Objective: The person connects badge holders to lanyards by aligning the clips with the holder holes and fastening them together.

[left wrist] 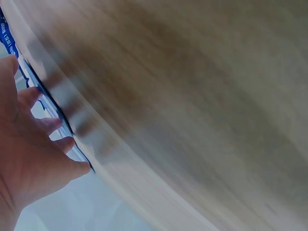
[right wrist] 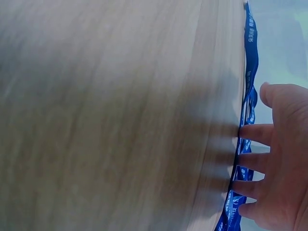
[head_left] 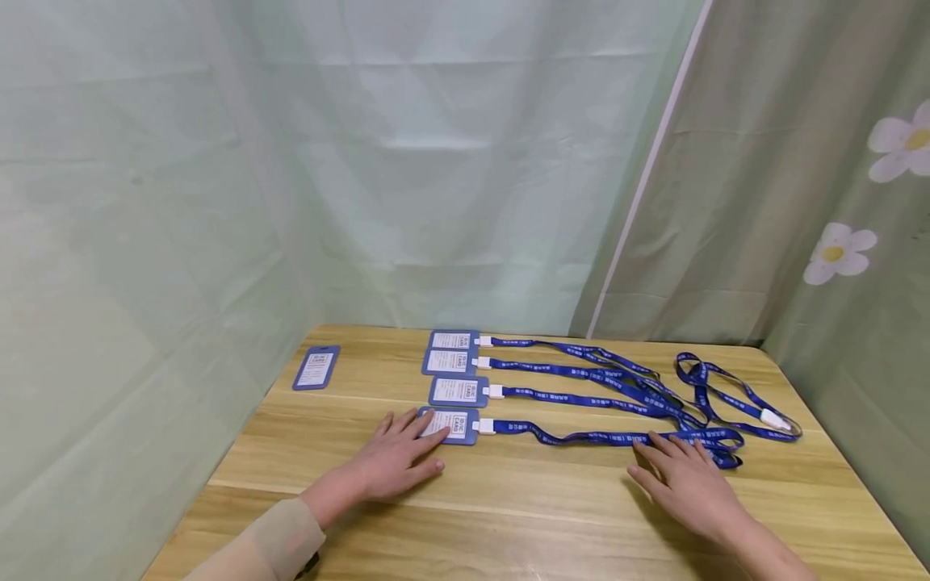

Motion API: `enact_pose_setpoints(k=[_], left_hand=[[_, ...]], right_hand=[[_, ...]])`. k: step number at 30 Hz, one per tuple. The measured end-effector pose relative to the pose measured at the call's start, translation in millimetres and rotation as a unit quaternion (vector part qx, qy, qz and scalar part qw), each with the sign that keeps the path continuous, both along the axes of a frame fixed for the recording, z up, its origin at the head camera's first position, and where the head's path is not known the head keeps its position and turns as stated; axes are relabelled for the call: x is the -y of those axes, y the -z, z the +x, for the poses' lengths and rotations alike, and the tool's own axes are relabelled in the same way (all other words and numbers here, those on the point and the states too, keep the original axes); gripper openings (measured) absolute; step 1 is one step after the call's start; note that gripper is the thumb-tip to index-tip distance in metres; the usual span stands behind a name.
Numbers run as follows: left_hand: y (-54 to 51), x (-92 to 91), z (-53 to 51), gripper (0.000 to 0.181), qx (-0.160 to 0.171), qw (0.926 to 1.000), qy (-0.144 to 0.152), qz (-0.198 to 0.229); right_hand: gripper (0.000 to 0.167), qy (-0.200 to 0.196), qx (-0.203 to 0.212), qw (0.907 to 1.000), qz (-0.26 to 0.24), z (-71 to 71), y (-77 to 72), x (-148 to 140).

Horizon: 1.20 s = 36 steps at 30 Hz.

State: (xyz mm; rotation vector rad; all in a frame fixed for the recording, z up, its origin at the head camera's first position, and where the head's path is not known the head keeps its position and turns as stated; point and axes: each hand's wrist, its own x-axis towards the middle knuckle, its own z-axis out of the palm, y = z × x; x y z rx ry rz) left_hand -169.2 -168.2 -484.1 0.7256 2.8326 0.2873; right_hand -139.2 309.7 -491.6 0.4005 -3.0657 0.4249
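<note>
On the wooden table, my left hand (head_left: 388,458) rests its spread fingertips on the left part of the nearest blue ID card holder (head_left: 461,425). A white clip (head_left: 486,426) joins that holder to a blue lanyard (head_left: 574,440) running to the right. My right hand (head_left: 686,486), fingers spread, touches the far end of this lanyard. In the left wrist view the left hand (left wrist: 33,149) has its fingertips at the holder's edge. The right wrist view shows the right hand (right wrist: 286,159) with fingertips against the blue strap (right wrist: 251,48).
Behind lie several more card holders with lanyards, including one holder (head_left: 458,391) just beyond the nearest. A loose card holder (head_left: 316,368) lies at the far left. At the right is a looped lanyard (head_left: 751,399) with a white clip. Curtains (head_left: 450,161) surround the table.
</note>
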Motion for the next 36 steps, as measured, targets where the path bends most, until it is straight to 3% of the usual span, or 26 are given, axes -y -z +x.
enact_pose_setpoints(k=[6, 12, 18, 27, 36], left_hand=[[2.1, -2.0, 0.1, 0.065, -0.015, 0.9999, 0.007, 0.006], [-3.1, -5.7, 0.7, 0.069, -0.027, 0.9995, -0.001, 0.013], [-11.5, -19.1, 0.4, 0.07, -0.031, 0.999, 0.03, 0.007], [-26.8, -56.1, 0.5, 0.07, -0.034, 0.9951, 0.092, -0.015], [-31.2, -115.8, 3.8, 0.072, -0.064, 0.9835, 0.167, -0.028]], right_hand=[[0.063, -0.008, -0.01, 0.9999, -0.011, 0.7, -0.4, -1.0], [0.055, -0.008, -0.035, 0.9983, -0.046, -3.9, -10.7, -9.6], [0.056, 0.028, -0.032, 0.9953, -0.087, -12.4, -19.3, -36.7], [0.053, 0.074, -0.058, 0.9936, -0.062, -24.5, -21.9, -86.7], [0.056, 0.138, -0.042, 0.9889, -0.036, -32.1, -20.8, -124.1]])
